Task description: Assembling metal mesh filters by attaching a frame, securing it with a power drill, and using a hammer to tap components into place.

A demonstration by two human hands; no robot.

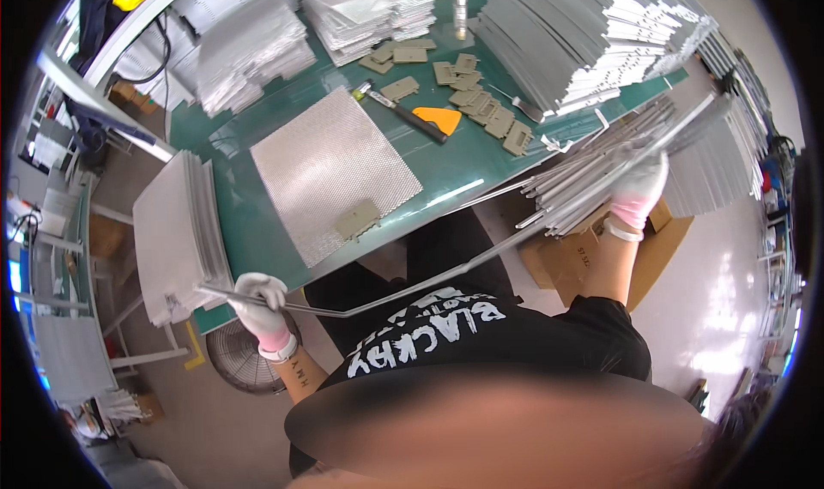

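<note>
A long, thin metal strip (446,270) runs across in front of my body, bent at an angle near its left part. My left hand (262,304), in a white glove with a pink cuff, is closed around its left end by the table's near left corner. Farther right, my right hand (639,183), gloved the same way, is closed on the strip beside a bundle of similar strips (558,199); its fingers are partly blurred. On the green table (236,223) lies a silvery mesh panel (330,159), with a small olive plastic plate (358,220) on its near edge.
Behind the panel lie a black-handled hammer (412,118), an orange scraper (442,119) and several olive plates (498,120). Panel stacks stand at the back (253,51), left (176,232) and right (549,34). A cardboard box (566,262) and a floor fan (249,356) sit below.
</note>
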